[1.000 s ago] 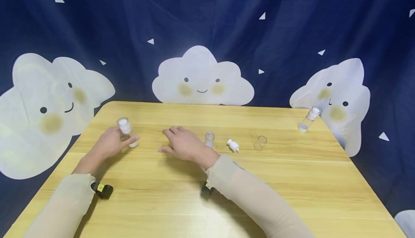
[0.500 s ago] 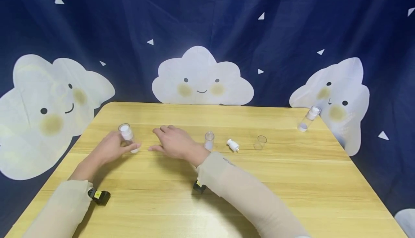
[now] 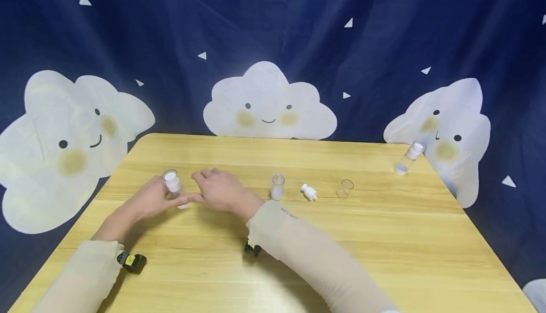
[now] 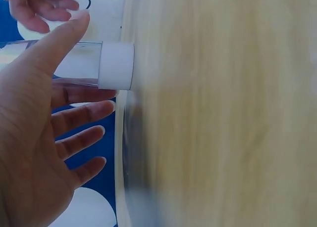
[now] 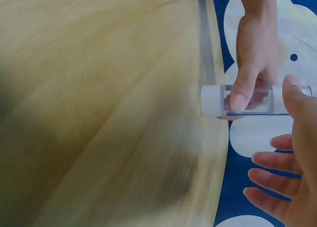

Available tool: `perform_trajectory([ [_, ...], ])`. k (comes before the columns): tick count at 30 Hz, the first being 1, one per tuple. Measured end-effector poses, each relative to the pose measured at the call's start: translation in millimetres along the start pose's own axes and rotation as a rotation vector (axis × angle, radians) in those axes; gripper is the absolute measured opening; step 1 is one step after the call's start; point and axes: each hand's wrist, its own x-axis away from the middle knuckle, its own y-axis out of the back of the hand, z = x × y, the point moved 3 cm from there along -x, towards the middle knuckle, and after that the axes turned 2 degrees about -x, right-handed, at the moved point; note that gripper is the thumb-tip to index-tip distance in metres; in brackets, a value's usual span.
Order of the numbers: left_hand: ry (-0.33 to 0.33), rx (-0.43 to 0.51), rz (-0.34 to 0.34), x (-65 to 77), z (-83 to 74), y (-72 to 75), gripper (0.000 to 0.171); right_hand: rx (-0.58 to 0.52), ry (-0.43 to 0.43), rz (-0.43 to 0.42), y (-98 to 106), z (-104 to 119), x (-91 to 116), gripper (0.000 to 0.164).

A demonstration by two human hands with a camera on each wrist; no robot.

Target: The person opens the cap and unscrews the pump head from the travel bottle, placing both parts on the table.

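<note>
My left hand [image 3: 149, 200] holds a clear bottle with a white base [image 4: 116, 66] and a white top [image 3: 172, 181] under a clear cap. Its thumb lies across one side of the bottle and a finger supports the other, as the left wrist view shows. The remaining fingers are spread. The bottle leans slightly, base towards the table. Beside it on the right is my right hand [image 3: 222, 191], its fingers loosely extended. In the right wrist view, that hand's thumb [image 5: 293, 88] overlaps the bottle's top end; whether it touches cannot be told.
On the wooden table [image 3: 341, 237] a small clear bottle [image 3: 277, 188] stands mid-table. To its right lie a white pump head [image 3: 309, 192] and a clear cap [image 3: 345, 188]. Another pump bottle [image 3: 410, 158] stands near the back right corner. A dark blue curtain [image 3: 239, 23] hangs behind.
My right hand has moved left, up to the bottle in my left hand. The left hand has brought that bottle slightly nearer and to the right. The other items stay put.
</note>
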Motion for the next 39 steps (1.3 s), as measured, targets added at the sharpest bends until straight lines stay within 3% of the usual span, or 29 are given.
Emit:
perform_trajectory([
  [4,-0.055,-0.041,-0.002,2.5,-6.0,-0.8,0.02,-0.029,-0.02,0.02,-4,6,-4,0.07],
  [8,-0.042,-0.019,0.017,3.2,-10.9,-2.9,0.02,-0.101,-0.03,0.014,-5,11,-8,0.064],
  [14,-0.063,0.008,0.038,4.0,-21.0,-4.9,0.046,-0.18,-0.034,-0.014,-3,14,-7,0.059],
  [17,-0.09,-0.018,0.042,5.4,-26.8,-5.6,0.049,-0.196,-0.026,-0.038,-2,14,-3,0.055],
  [26,-0.154,-0.087,0.022,5.0,-43.7,-10.1,0.049,-0.133,0.027,-0.136,0,13,12,0.049],
  [33,-0.195,-0.197,0.0,1.6,-57.1,-13.7,0.046,-0.122,0.033,-0.122,4,7,25,0.048],
  [39,-0.205,-0.22,-0.003,-1.6,-64.9,-18.7,0.049,-0.091,0.044,-0.122,8,4,36,0.047],
])
